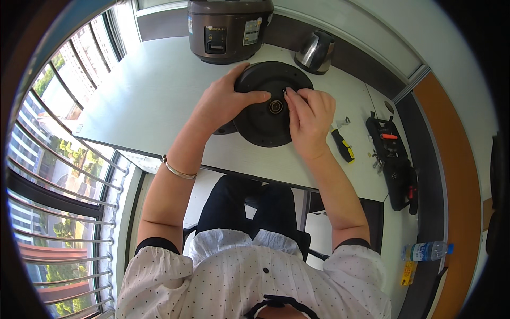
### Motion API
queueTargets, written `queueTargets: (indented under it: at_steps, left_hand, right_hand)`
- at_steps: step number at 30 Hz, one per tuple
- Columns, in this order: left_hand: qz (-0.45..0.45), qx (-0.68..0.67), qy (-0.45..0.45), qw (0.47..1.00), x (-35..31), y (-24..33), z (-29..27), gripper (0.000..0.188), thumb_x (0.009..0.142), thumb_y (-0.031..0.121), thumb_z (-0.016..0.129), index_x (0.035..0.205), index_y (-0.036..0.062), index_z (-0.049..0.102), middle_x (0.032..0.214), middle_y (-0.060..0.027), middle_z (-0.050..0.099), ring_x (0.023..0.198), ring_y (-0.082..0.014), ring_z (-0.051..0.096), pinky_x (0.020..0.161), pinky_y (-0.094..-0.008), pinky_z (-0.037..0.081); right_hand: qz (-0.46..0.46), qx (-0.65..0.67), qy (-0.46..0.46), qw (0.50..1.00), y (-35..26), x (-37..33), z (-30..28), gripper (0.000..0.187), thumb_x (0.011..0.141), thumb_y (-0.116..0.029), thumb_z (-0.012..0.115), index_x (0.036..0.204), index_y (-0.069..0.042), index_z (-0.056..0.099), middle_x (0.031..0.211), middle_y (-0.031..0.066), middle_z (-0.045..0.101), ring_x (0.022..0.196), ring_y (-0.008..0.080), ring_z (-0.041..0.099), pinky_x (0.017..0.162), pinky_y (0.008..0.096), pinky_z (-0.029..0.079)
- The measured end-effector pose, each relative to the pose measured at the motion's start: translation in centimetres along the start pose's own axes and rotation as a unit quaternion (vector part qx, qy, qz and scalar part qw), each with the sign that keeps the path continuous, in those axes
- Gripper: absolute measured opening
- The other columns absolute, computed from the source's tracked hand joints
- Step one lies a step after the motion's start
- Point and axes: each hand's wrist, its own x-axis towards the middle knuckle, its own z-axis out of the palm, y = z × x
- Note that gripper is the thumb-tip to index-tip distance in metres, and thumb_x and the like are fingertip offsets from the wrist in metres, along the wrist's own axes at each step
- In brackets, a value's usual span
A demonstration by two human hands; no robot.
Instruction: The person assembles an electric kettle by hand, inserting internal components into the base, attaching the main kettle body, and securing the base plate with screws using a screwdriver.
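A round black disc (260, 125), like the underside of a small electric appliance, faces me with a ringed metal connector (275, 107) at its middle. My left hand (226, 98) grips its left rim, thumb across the face and fingers behind. With fingertips pinched, my right hand (311, 114) touches the face just above and right of the connector. Something small and metallic shows at those fingertips, too small to name. A dark part (227, 128) sticks out at the disc's lower left, mostly hidden. To the right of my right hand, a black and yellow screwdriver handle (342, 146) lies on the table.
A brown rice cooker (228, 32) and a steel kettle (316, 52) stand at the back of the white table (143, 95). At the right lie an open black tool case (393, 154) and small metal bits (377, 162). Nearer me is a water bottle (427, 251).
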Motion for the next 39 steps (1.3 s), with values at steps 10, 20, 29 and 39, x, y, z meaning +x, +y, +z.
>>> queueTargets:
  at_steps: [10, 20, 29, 39]
  left_hand:
    - [-0.003, 0.009, -0.002, 1.000, -0.1, 0.1, 0.0, 0.085, 0.068, 0.043, 0.077, 0.136, 0.0025, 0.046, 0.109, -0.0198, 0.066, 0.102, -0.0309, 0.064, 0.089, -0.0360, 0.049]
    - [0.002, 0.010, -0.002, 1.000, 0.0, -0.2, 0.0, 0.085, 0.068, 0.043, 0.077, 0.136, 0.0026, 0.045, 0.109, -0.0202, 0.066, 0.101, -0.0317, 0.064, 0.089, -0.0363, 0.049]
    - [-0.004, 0.022, -0.001, 1.000, -0.1, -0.1, 0.2, 0.085, 0.068, 0.043, 0.076, 0.137, 0.0037, 0.045, 0.109, -0.0207, 0.066, 0.101, -0.0323, 0.064, 0.089, -0.0368, 0.049]
    - [0.006, 0.032, 0.001, 0.999, -0.2, 0.0, 0.2, 0.086, 0.068, 0.044, 0.077, 0.137, 0.0033, 0.045, 0.108, -0.0208, 0.066, 0.101, -0.0323, 0.064, 0.088, -0.0367, 0.049]
  right_hand:
    - [0.017, 0.035, 0.029, 0.999, 0.3, 0.0, 0.5, 0.018, 0.071, -0.006, 0.074, 0.087, -0.008, 0.066, 0.083, 0.0021, 0.058, 0.075, 0.0216, 0.053, 0.074, 0.0359, 0.039]
    - [0.052, 0.058, 0.042, 0.996, 0.3, 0.0, 0.7, 0.017, 0.069, -0.009, 0.077, 0.082, -0.009, 0.065, 0.082, 0.0026, 0.057, 0.076, 0.0225, 0.053, 0.074, 0.0350, 0.037]
    - [0.133, 0.105, 0.053, 0.984, 0.4, -0.5, 1.0, 0.015, 0.067, -0.015, 0.079, 0.080, -0.014, 0.071, 0.084, 0.0007, 0.055, 0.081, 0.0211, 0.048, 0.076, 0.0339, 0.035]
    - [0.114, 0.082, 0.057, 0.988, 0.2, -0.4, 1.0, 0.015, 0.067, -0.014, 0.078, 0.080, -0.015, 0.072, 0.088, 0.0004, 0.056, 0.088, 0.0217, 0.048, 0.080, 0.0340, 0.035]
